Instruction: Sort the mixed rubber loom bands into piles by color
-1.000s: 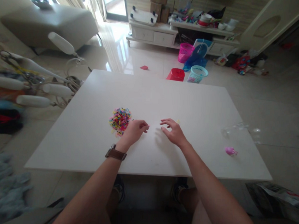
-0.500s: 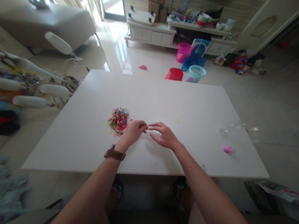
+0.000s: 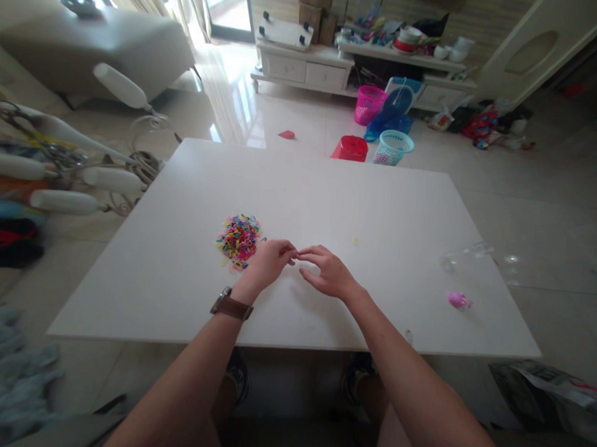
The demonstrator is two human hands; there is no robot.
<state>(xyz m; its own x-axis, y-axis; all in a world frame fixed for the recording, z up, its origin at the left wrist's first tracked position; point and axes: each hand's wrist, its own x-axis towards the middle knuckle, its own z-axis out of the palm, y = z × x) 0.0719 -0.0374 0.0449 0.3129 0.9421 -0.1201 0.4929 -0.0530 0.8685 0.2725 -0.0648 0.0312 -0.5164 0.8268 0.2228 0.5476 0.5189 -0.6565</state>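
Observation:
A pile of small colourful rubber bands (image 3: 240,238) lies on the white table (image 3: 300,183). My left hand (image 3: 269,262), with a brown watch on its wrist, rests just right of the pile, thumb and fingers pinched together on what looks like one tiny band. My right hand (image 3: 328,273) lies beside it with fingers spread, its index fingertip meeting the left fingertips. Whether the right hand grips anything is hidden. A single yellow band (image 3: 355,240) lies alone further right.
A clear plastic container (image 3: 469,254) and a pink object (image 3: 459,300) sit near the table's right edge. A rack with white handles and scissors (image 3: 61,171) stands to the left. Baskets (image 3: 392,147) and a red stool (image 3: 351,148) are on the floor beyond.
My right hand moved left from near the yellow band until its fingertips met my left hand's. The left hand stayed beside the pile.

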